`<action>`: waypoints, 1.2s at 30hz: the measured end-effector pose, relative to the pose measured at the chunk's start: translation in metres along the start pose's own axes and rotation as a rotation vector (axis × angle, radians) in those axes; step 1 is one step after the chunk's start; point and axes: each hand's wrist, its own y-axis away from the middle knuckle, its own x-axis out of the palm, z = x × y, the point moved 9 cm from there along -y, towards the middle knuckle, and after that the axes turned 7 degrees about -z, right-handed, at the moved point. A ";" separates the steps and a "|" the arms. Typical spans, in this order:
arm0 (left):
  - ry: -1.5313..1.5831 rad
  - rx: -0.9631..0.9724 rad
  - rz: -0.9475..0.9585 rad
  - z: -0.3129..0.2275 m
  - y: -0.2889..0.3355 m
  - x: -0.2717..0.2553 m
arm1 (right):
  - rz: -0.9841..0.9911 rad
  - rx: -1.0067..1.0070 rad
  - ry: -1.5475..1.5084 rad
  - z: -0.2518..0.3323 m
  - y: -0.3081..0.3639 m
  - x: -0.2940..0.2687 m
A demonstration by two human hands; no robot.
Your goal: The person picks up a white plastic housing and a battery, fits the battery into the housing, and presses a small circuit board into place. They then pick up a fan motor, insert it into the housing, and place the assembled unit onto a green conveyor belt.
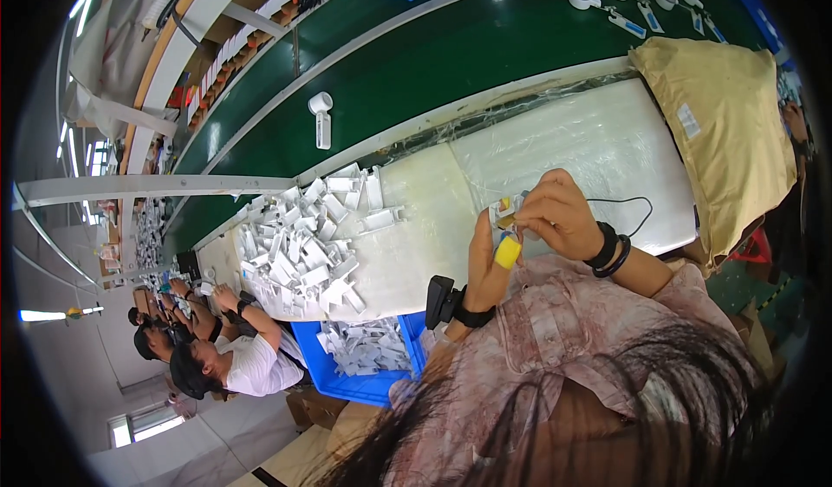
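Note:
Both my hands meet over the near right part of the worktable. My left hand (487,266) is closed round a small white part (503,208) with a yellowish patch, and a yellow wrap (508,251) shows on one of its digits. My right hand (559,214) pinches at the same part from the right, its fingertips bunched together. Fingers hide most of the part, so its exact kind cannot be made out. A thin black cable (646,205) loops on the table beyond my right wrist.
A heap of white plastic housings (303,236) lies left on the plastic-covered worktable (425,184). Below it, a blue bin (364,389) holds more white pieces. White round-headed devices (321,123) rest on the green conveyor (390,80). A brown paper sack (728,132) stands right; co-workers (251,357) sit left.

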 end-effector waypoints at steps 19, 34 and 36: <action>-0.084 0.068 -0.138 0.006 -0.002 -0.005 | 0.072 -0.030 0.049 0.001 -0.005 0.007; -0.106 -0.013 -0.081 0.010 0.001 -0.002 | 0.045 -0.178 0.093 0.011 0.000 0.007; -0.090 -0.015 -0.094 0.011 0.001 -0.002 | 0.074 -0.196 0.124 0.014 -0.003 0.008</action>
